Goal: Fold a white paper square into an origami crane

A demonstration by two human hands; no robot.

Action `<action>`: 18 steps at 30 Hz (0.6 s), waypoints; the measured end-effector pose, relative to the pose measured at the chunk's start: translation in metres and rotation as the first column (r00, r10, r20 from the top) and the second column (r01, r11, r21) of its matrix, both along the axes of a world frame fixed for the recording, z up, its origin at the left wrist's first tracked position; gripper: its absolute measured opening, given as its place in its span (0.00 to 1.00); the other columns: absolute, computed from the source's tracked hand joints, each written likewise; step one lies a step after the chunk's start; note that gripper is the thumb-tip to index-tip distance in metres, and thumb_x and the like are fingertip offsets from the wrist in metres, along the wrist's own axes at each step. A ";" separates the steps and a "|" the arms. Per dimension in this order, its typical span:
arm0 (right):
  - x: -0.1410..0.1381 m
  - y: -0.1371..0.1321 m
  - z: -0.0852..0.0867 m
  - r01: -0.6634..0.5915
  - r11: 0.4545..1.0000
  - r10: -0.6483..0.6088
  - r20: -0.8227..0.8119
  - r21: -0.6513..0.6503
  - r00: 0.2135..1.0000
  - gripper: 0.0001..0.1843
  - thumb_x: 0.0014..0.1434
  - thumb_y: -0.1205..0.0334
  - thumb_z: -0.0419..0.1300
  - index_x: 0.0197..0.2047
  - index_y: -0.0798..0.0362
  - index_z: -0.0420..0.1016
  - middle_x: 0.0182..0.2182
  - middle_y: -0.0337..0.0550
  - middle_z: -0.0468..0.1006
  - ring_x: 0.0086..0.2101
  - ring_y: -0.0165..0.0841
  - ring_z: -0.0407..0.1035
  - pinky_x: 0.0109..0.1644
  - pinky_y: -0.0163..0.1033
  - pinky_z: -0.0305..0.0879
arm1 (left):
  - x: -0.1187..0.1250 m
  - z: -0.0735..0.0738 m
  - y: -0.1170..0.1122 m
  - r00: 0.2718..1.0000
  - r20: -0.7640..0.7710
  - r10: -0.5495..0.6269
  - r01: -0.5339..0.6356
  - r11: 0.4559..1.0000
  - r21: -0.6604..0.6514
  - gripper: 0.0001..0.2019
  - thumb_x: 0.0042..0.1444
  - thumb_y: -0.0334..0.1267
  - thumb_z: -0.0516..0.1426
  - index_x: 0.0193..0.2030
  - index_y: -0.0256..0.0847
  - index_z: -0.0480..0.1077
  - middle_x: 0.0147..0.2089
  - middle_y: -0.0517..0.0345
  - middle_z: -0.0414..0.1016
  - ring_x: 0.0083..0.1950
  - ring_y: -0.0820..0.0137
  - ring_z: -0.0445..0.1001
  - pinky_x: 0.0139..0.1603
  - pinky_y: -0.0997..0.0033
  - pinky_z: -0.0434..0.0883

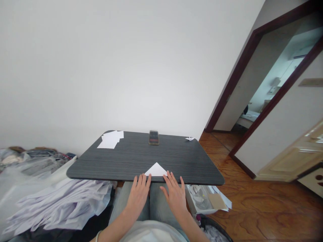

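Left hand (137, 196) and right hand (174, 198) both open, fingers spread, nothing held, at the near edge of the dark table (126, 158) (grained laminate top), just beside a folded white paper triangle (155, 170) lying there.

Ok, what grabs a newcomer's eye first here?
The white folded paper triangle at the near edge of the dark wood-grain table stands out, with the left hand and right hand at its two sides. Loose white paper sheets lie at the table's far left corner, and a dark-framed doorway opens at the right.
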State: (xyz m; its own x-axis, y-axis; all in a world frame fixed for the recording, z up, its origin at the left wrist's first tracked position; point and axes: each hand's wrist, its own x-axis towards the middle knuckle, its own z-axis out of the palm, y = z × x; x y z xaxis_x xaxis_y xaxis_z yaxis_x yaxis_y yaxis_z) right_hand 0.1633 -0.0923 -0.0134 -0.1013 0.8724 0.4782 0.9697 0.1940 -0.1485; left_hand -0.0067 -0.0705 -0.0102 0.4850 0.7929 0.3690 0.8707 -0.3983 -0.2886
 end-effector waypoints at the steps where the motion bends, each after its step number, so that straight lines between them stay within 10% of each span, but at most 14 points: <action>1: 0.003 0.000 -0.001 0.005 1.000 -0.005 0.006 0.005 1.000 0.22 0.61 0.52 0.44 0.54 0.50 0.62 0.54 0.49 0.63 0.54 0.41 0.57 0.57 0.54 0.40 | -0.001 0.000 0.000 1.000 0.008 0.006 -0.006 1.000 -0.005 0.23 0.53 0.25 0.46 0.58 0.34 0.57 0.52 0.43 0.66 0.54 0.58 0.62 0.53 0.53 0.59; 18: 0.028 -0.003 -0.019 0.071 0.996 -0.071 0.008 0.061 0.997 0.22 0.61 0.53 0.43 0.55 0.52 0.61 0.54 0.48 0.64 0.54 0.41 0.56 0.56 0.52 0.43 | -0.019 -0.004 0.001 0.991 0.130 0.041 -0.040 0.999 -0.009 0.20 0.54 0.29 0.45 0.55 0.34 0.61 0.54 0.46 0.66 0.53 0.60 0.63 0.52 0.55 0.59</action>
